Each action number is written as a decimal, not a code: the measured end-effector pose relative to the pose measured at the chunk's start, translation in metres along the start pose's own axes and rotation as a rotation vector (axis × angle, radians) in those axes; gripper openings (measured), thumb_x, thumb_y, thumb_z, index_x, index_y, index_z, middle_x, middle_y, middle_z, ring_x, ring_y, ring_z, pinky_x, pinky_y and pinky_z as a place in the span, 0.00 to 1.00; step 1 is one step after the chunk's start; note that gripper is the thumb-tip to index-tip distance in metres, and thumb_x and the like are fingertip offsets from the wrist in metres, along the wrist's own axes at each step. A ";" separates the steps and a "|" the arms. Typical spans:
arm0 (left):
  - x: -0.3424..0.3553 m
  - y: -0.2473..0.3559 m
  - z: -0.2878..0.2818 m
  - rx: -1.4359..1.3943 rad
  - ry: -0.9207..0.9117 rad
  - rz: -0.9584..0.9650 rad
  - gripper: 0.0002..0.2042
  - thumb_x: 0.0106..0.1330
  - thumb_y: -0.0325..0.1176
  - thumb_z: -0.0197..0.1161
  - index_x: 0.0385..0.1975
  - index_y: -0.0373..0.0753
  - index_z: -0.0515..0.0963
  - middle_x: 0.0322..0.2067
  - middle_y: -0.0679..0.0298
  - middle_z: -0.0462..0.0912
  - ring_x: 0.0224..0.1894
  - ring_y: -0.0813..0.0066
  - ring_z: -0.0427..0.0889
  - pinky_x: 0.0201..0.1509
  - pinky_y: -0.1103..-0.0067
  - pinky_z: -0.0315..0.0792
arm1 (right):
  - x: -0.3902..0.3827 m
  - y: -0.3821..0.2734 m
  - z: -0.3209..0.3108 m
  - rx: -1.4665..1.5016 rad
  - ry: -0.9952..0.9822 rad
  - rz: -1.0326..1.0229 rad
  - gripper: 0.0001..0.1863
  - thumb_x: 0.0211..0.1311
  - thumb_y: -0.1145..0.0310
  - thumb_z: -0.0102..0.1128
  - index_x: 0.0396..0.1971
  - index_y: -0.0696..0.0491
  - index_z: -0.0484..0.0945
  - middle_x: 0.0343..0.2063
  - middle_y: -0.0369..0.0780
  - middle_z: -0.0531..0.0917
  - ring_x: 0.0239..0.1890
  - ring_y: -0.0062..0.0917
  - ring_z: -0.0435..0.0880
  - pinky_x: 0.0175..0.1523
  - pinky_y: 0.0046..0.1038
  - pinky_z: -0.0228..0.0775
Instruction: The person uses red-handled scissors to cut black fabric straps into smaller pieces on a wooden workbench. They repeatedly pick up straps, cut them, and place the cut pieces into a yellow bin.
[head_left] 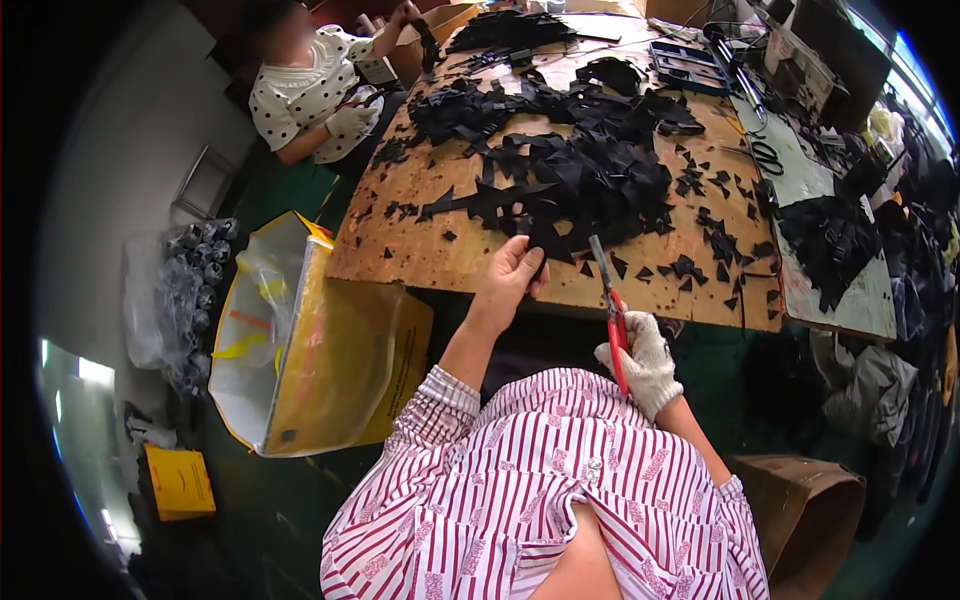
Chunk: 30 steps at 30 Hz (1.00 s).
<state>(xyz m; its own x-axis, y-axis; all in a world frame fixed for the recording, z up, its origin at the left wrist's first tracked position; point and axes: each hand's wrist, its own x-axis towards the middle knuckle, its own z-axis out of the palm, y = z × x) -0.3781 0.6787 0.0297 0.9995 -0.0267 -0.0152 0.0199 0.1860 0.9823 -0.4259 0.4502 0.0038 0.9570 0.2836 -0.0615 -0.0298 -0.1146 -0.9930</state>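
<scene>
My bare left hand [505, 285] is at the table's near edge, thumb and fingers pinched on a black fabric piece [538, 238]. This piece overlaps the dark heap behind it, so its full outline cannot be told. To the right, my right hand [645, 365] wears a white knitted glove. It grips red-handled scissors [612, 320], whose dark blades point up and away from me, apart from the fabric in my left hand. Beyond both hands lies a tangled heap of black fabric pieces [590, 170] on the wooden table [400, 250].
Small black scraps [715, 240] dot the tabletop. A yellow-and-white bag [340, 360] stands at the table's left. Across the far left corner, a person [315, 90] in a dotted top handles black strips. Black-handled scissors [765, 155] and a blue tray [688, 68] lie farther right.
</scene>
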 end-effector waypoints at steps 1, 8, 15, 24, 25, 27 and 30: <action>-0.002 0.001 0.008 -0.011 0.044 -0.031 0.07 0.68 0.36 0.53 0.29 0.42 0.70 0.19 0.72 0.72 0.19 0.89 0.66 0.21 0.90 0.59 | 0.001 0.001 0.000 -0.074 -0.011 -0.002 0.25 0.46 0.69 0.69 0.42 0.56 0.65 0.29 0.35 0.72 0.29 0.17 0.71 0.36 0.20 0.68; 0.000 -0.014 0.003 0.006 0.126 -0.096 0.09 0.68 0.38 0.52 0.28 0.42 0.70 0.17 0.74 0.69 0.18 0.91 0.64 0.20 0.91 0.57 | 0.015 0.008 0.003 -0.324 -0.067 0.049 0.31 0.44 0.58 0.71 0.45 0.57 0.66 0.32 0.45 0.79 0.33 0.35 0.80 0.41 0.32 0.71; 0.000 -0.030 -0.001 -0.037 0.142 -0.146 0.08 0.68 0.37 0.53 0.29 0.42 0.72 0.17 0.76 0.70 0.18 0.92 0.66 0.19 0.92 0.57 | 0.020 0.005 0.007 -0.437 -0.124 0.047 0.31 0.45 0.56 0.68 0.46 0.57 0.66 0.31 0.47 0.80 0.33 0.40 0.81 0.39 0.35 0.71; -0.001 -0.042 -0.007 -0.122 0.152 -0.154 0.06 0.67 0.35 0.54 0.29 0.43 0.72 0.17 0.77 0.69 0.17 0.93 0.66 0.19 0.93 0.57 | 0.023 0.009 0.009 -0.503 -0.138 0.021 0.34 0.44 0.55 0.68 0.49 0.56 0.65 0.31 0.47 0.80 0.33 0.41 0.81 0.39 0.36 0.72; -0.001 -0.042 -0.008 -0.126 0.152 -0.155 0.06 0.67 0.35 0.54 0.28 0.43 0.72 0.17 0.77 0.69 0.17 0.93 0.66 0.18 0.92 0.56 | 0.022 0.010 0.008 -0.487 -0.149 0.025 0.34 0.44 0.55 0.68 0.49 0.56 0.65 0.31 0.47 0.80 0.33 0.41 0.81 0.39 0.36 0.72; -0.001 -0.041 -0.007 -0.116 0.150 -0.171 0.06 0.67 0.35 0.54 0.28 0.43 0.73 0.16 0.76 0.69 0.17 0.92 0.65 0.18 0.92 0.55 | 0.020 0.009 0.010 -0.476 -0.150 0.068 0.33 0.43 0.58 0.69 0.48 0.56 0.65 0.32 0.47 0.79 0.34 0.41 0.79 0.40 0.36 0.71; -0.004 -0.038 0.000 -0.070 0.106 -0.194 0.07 0.67 0.34 0.53 0.28 0.41 0.73 0.17 0.76 0.70 0.16 0.92 0.64 0.19 0.91 0.56 | 0.022 0.014 0.011 -0.510 -0.148 0.048 0.34 0.43 0.57 0.69 0.49 0.56 0.65 0.31 0.47 0.80 0.33 0.41 0.80 0.40 0.35 0.71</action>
<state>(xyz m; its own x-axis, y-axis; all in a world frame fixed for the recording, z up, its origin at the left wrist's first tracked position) -0.3827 0.6720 -0.0074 0.9736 0.0342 -0.2255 0.2096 0.2554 0.9438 -0.4088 0.4657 -0.0125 0.9058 0.3939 -0.1561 0.1069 -0.5690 -0.8154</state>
